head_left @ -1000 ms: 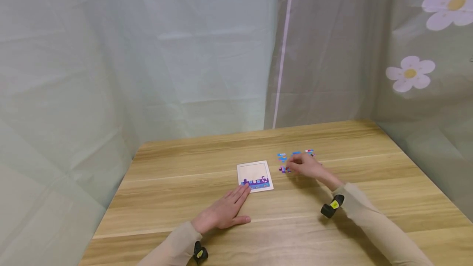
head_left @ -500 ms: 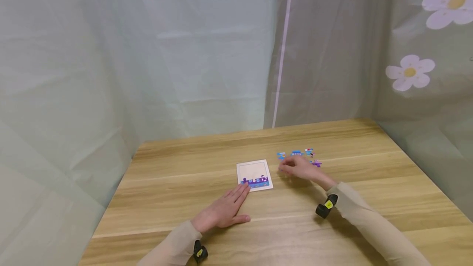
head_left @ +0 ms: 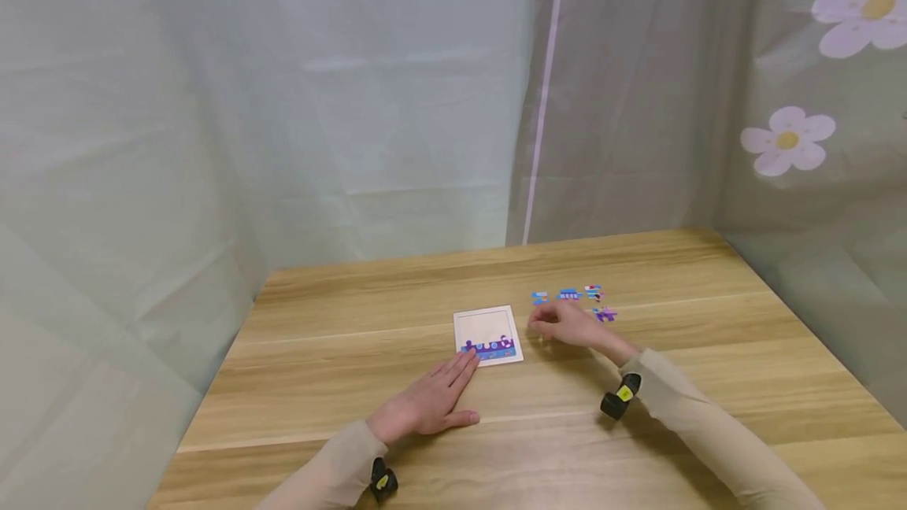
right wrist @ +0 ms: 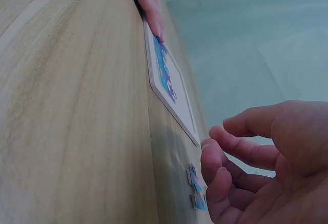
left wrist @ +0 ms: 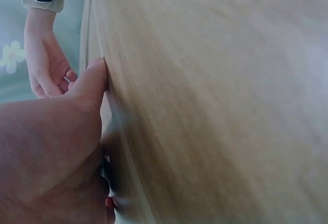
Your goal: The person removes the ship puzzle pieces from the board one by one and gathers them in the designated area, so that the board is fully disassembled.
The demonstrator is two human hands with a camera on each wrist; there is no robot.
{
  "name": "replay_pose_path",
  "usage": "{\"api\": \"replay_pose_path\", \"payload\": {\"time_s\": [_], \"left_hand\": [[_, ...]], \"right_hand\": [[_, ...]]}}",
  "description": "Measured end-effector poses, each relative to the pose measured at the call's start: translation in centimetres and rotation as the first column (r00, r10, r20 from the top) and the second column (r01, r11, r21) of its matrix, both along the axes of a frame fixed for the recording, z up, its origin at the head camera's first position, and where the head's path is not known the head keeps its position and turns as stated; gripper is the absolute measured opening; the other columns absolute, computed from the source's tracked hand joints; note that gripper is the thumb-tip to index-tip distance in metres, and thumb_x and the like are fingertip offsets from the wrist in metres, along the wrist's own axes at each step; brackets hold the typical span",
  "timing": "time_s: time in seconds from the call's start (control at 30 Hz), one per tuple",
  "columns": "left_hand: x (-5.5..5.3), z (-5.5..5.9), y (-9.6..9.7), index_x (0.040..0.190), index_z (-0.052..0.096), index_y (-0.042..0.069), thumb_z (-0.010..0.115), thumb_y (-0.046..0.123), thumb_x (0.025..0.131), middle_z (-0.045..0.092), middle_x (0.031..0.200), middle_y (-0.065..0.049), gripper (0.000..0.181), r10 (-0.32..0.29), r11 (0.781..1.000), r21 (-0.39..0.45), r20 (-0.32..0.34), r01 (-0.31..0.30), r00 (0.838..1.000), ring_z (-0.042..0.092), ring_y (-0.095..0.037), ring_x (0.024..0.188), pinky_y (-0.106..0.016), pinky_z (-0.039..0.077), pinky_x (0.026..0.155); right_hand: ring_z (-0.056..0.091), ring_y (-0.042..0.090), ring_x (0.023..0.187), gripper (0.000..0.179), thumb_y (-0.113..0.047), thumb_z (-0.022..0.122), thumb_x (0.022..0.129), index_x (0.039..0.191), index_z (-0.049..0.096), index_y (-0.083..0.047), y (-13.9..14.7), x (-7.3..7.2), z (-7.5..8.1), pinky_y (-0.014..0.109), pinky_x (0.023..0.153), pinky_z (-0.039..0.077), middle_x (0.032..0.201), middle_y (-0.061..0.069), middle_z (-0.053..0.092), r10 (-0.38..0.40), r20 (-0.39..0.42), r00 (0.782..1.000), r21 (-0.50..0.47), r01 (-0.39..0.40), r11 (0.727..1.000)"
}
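Note:
A white square puzzle tray (head_left: 484, 327) lies flat on the table, with purple and blue jigsaw pieces (head_left: 496, 349) fitted along its near side. My left hand (head_left: 434, 398) lies palm down, fingers straight, its fingertips resting on the tray's near left corner. Just right of the tray hovers my right hand (head_left: 567, 323), fingers curled with thumb and index tips close together. In the right wrist view no piece shows between those fingertips (right wrist: 225, 129); whether they hold one is hidden. Beyond that hand lie loose jigsaw pieces: a blue one (head_left: 540, 297) and a boat piece (head_left: 569, 294).
More loose pieces lie to the right: a red and blue one (head_left: 594, 292) and a purple one (head_left: 605, 314). The wooden table (head_left: 340, 368) runs back to a pale curtain (head_left: 397, 140). A flower-printed curtain (head_left: 786, 211) hangs at the right.
My right hand has moved left toward the tray, away from the loose pieces. The purple piece earlier at its fingertips no longer shows. My left hand stays in place.

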State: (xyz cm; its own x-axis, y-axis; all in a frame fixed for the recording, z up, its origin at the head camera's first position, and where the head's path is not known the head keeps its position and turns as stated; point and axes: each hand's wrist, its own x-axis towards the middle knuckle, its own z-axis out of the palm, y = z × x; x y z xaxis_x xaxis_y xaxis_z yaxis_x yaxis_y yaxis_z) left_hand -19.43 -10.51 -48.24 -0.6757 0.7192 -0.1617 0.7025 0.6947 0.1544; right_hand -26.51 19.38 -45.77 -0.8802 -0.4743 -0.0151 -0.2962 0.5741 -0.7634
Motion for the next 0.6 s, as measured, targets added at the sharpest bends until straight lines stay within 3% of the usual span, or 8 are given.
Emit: {"api": "replay_pose_path", "payload": {"time_s": [0.4,0.6], "left_hand": [[-0.03,0.08,0.07,0.155,0.013,0.004,0.042,0.058,0.096,0.009,0.164,-0.012,0.085,0.017,1.000,-0.017,0.024,-0.016,1.000,0.014,-0.027,0.151,-0.043,0.023,0.121],[-0.35,-0.20,0.03,0.155,0.013,0.004,0.042,0.059,0.096,0.009,0.164,-0.012,0.086,0.006,1.000,-0.017,0.003,-0.006,1.000,0.014,-0.027,0.151,-0.042,0.022,0.121]], "right_hand": [[0.058,0.011,0.066,0.009,-0.008,0.062,0.091,0.095,0.066,0.000,-0.44,-0.38,-0.84,0.020,0.058,0.047,0.083,0.009,0.068,0.058,-0.004,0.998,-0.045,-0.058,0.997],[0.055,0.006,0.068,0.009,-0.009,0.064,0.090,0.096,0.067,-0.003,-0.84,-0.24,-0.54,0.019,0.062,0.046,0.082,0.003,0.067,0.065,-0.045,0.997,0.012,-0.064,0.998]]}}
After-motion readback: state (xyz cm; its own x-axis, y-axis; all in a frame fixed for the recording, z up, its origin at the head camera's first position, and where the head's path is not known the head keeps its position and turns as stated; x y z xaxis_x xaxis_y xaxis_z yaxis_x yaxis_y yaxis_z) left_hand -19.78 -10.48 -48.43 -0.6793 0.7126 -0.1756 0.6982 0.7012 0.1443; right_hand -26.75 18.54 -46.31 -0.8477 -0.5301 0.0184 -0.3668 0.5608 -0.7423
